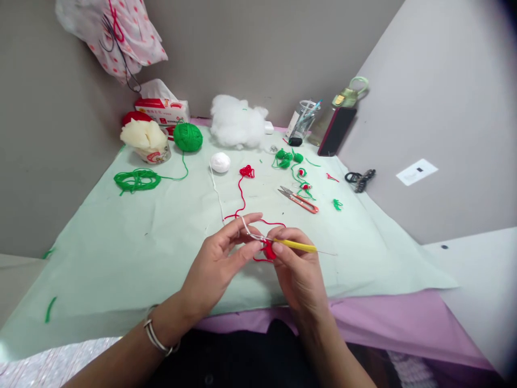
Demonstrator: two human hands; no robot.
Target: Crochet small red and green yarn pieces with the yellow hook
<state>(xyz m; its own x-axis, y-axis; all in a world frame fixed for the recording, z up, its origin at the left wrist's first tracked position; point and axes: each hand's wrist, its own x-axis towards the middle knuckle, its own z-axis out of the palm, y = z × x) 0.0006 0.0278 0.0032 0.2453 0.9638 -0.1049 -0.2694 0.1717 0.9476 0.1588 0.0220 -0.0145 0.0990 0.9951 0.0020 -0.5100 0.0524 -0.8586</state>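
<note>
Red yarn, a small crocheted piece (269, 250), sits pinched between both hands at the near middle of a pale green cloth (100, 253). The left hand (218, 264) closes finger and thumb on the piece from the left, with a white strand (216, 194) looped over its raised forefinger. The right hand (297, 269) grips a yellow-handled crochet hook (297, 246) in a narrow pinch; the hook's tip is hidden inside the red piece, and its thin tail pokes out to the right. A metal bangle (155, 337) circles the left wrist.

Just beyond the fingers, red yarn (242, 196) trails away to a small tangle. Further right of the grip lie orange-handled thread snips (299, 199) and little green and red scraps (299, 172), too small to make out. Beyond the left hand are a white ball (220, 161), a loose green coil (137, 179) and a green yarn ball (188, 137).

At the far edge stand white stuffing (236, 126), a tissue box (161, 108) whose red printing is unreadable, a tub of cream fluff (147, 141), a clear cup of pens (302, 121), a dark phone (336, 132) and a bottle (347, 99) partly behind it. A spotted bag (117, 32) hangs above, cut off at the top.
</note>
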